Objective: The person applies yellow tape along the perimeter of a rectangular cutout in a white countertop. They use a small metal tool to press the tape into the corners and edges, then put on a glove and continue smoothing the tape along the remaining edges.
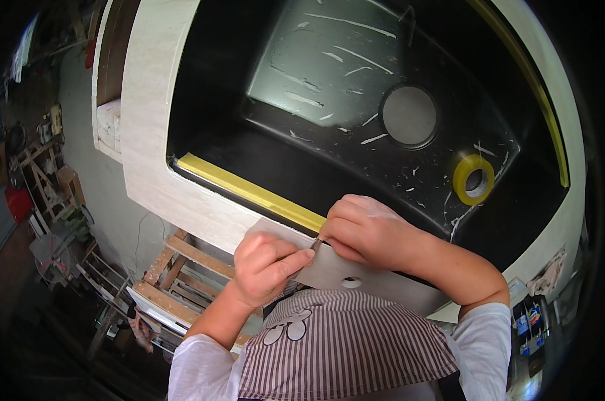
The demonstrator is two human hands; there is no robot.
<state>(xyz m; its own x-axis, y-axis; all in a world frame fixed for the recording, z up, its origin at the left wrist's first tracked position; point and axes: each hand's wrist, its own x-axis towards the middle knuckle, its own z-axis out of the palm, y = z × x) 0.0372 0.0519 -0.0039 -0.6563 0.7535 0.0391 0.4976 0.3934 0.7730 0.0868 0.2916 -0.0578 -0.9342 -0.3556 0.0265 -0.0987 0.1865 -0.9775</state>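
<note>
A black sink (275, 180) is set in a pale countertop (148, 100). Yellow tape (249, 192) runs along the sink's near rim and ends at my right hand (372, 230), whose closed fingers pinch its end. My left hand (265, 264) is closed just left of there, over the counter edge. Between its thumb and finger is a small dark pointed tool (316, 245); its kind is not clear, and most of it is hidden. The two hands nearly touch at the tape's end.
Inside the sink are a roll of yellow tape (461, 175), a round drain hole (410, 116) and scattered whitish scraps. More yellow tape (543, 100) lines the far right rim. A small hole (351, 283) pierces the near counter. A wooden frame (175, 281) stands below left.
</note>
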